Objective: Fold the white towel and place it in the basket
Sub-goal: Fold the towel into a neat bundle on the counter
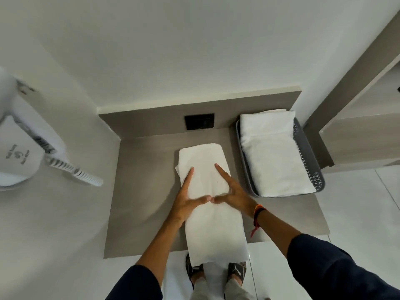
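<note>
**Towel pressed flat, long axis running away from the person**

Head view: the white towel (207, 191), a soft narrow strip, lies on the matte grey counter (140, 191), its near end overhanging. Left hand (187, 201) and right hand (234, 194) rest open-palmed on it, thumbs touching, gripping nothing. The perforated grey basket (307, 152), nearer the right hand, holds folded towels.
</note>
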